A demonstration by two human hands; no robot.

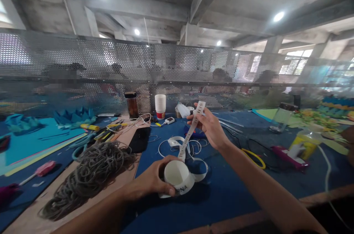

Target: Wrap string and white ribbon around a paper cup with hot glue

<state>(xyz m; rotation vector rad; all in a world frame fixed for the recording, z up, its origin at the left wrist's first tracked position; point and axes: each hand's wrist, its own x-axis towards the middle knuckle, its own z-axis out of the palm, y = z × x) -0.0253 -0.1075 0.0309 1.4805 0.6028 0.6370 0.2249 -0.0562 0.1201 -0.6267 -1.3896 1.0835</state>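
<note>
My left hand [155, 178] is wrapped round the side of a hollow white roll of printed tape [188, 185], low over the blue table; dark letters reading "RNA" show on its front. A loose white strip [188, 139] with small dark print rises from behind the roll up to my right hand [211, 128]. That hand pinches the strip near its upper end, thumb against it and the other fingers partly spread behind. Several loops of the same strip [206, 169] curl on the table behind and to the right of the roll.
Left lie a tangled grey cord bundle [94, 171], a black phone [139, 139] and blue scissors [79, 149]. Stacked paper cups [160, 105] and a dark jar [132, 105] stand before a perforated metal screen [177, 64]. Right are a glass jar [282, 118] and a purple tool [289, 157].
</note>
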